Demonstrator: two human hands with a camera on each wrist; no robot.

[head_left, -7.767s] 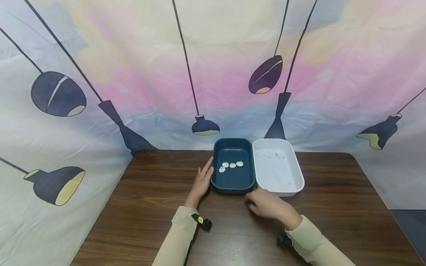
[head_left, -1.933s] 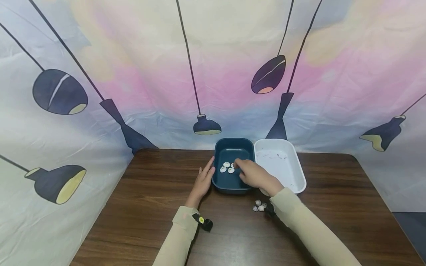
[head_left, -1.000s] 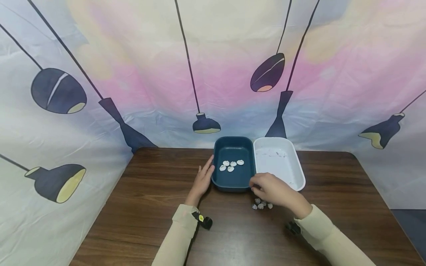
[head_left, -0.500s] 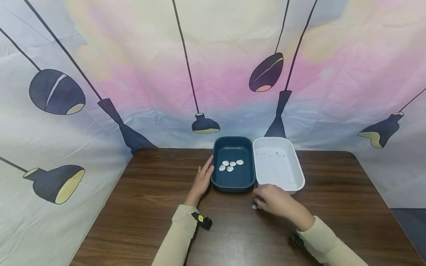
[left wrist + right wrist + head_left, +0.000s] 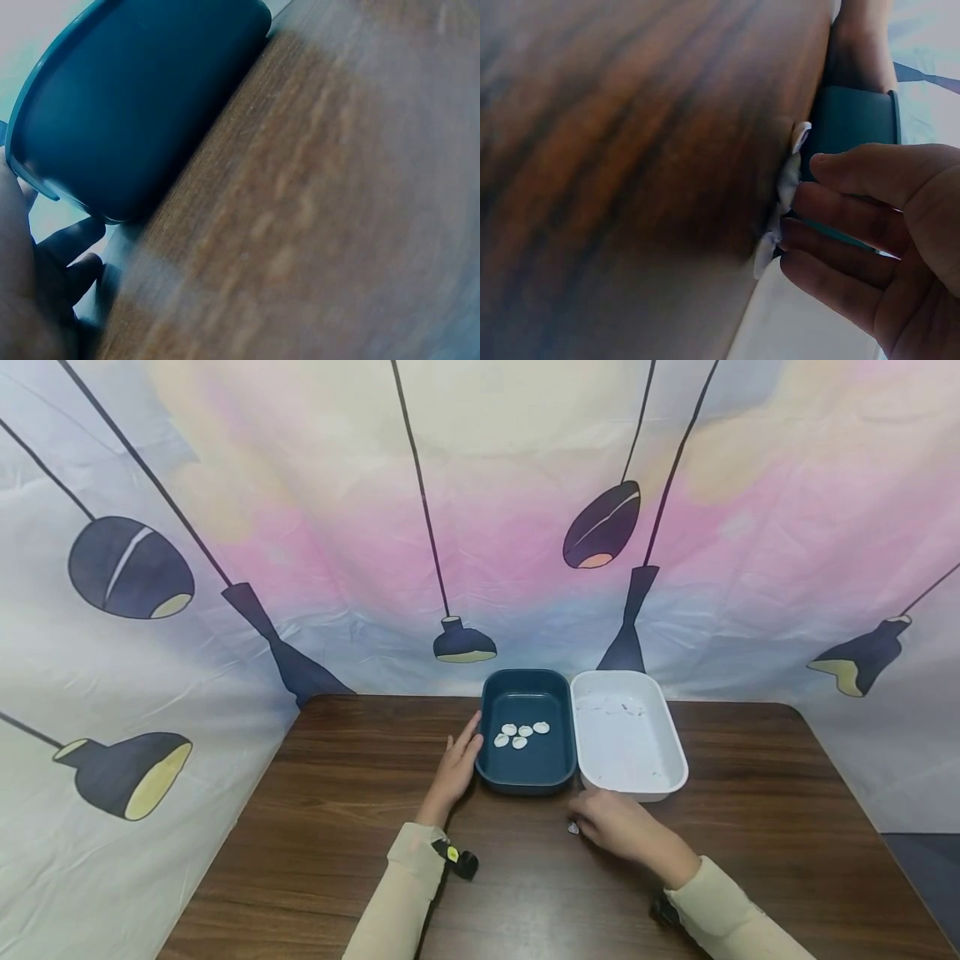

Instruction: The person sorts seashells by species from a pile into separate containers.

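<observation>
Touching the left edge of the dark teal tray, the left hand lies with fingers straight. The right hand, fingers loosely extended, is at small pale pieces near the white tray; the table extends either side.

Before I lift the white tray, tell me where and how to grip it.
I'd take the white tray by its raised right rim, coming from the right: it sits upright and nothing adjoins that side, while the blue tray stands close along its left and the right hand is at its near end.
</observation>
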